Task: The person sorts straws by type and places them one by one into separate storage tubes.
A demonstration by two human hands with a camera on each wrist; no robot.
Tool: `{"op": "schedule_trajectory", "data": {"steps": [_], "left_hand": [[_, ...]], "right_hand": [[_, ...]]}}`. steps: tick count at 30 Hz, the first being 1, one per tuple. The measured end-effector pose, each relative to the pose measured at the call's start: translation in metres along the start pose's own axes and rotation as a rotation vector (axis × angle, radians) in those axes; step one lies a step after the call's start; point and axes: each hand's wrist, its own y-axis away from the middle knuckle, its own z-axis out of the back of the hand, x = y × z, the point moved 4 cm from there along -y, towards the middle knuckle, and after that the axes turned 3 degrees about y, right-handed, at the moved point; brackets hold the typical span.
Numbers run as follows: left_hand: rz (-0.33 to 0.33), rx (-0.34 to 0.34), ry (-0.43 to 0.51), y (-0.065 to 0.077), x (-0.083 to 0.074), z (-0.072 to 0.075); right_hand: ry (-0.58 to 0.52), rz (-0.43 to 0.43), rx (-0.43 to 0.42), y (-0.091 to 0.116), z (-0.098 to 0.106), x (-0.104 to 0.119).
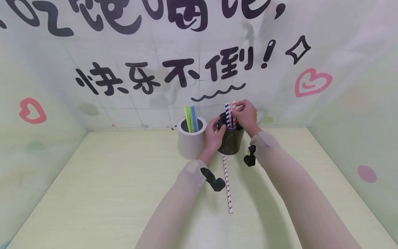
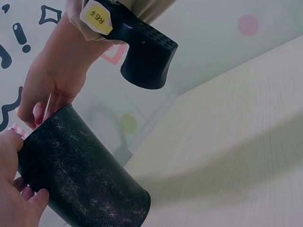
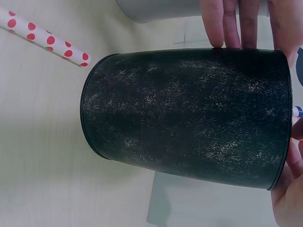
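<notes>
A dark, speckled metal cup [image 1: 230,142] stands upright near the back wall with several striped paper straws [image 1: 228,116] in it. My left hand [image 1: 214,135] holds the cup at its left side, close to the rim; in the right wrist view its fingers [image 3: 230,23] lie against the cup wall. Over the cup's right rim, my right hand [image 1: 247,116] pinches an orange-and-white striped straw [image 1: 234,103] that stands in the cup. The lower ends of the straws are hidden inside. In the left wrist view the right hand [image 2: 57,75] reaches down at the cup's mouth.
A light grey cup [image 1: 190,147] with several plain coloured straws [image 1: 191,119] stands just left of the left hand. One white straw with red dots [image 1: 227,186] lies on the pale wooden table [image 1: 102,193] in front of the dark cup. Printed walls enclose the back and sides.
</notes>
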Motion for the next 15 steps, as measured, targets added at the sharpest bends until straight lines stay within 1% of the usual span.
{"op": "schedule_trajectory", "data": {"steps": [3, 6, 11, 15], "left_hand": [[-0.013, -0.001, 0.002, 0.0000, -0.0004, 0.0005], [-0.023, -0.004, -0.001, -0.0005, 0.0003, 0.0010], [-0.026, -0.006, -0.004, -0.0013, 0.0011, 0.0006], [-0.015, 0.000, -0.005, -0.0006, 0.0006, 0.0002]], "right_hand": [[0.062, -0.012, 0.006, 0.0005, -0.0008, 0.0014], [0.091, -0.024, 0.022, 0.0007, -0.0017, 0.0031], [0.109, -0.047, 0.041, -0.0002, -0.0025, 0.0034], [0.092, -0.067, 0.038, -0.0011, -0.0022, 0.0008]]}}
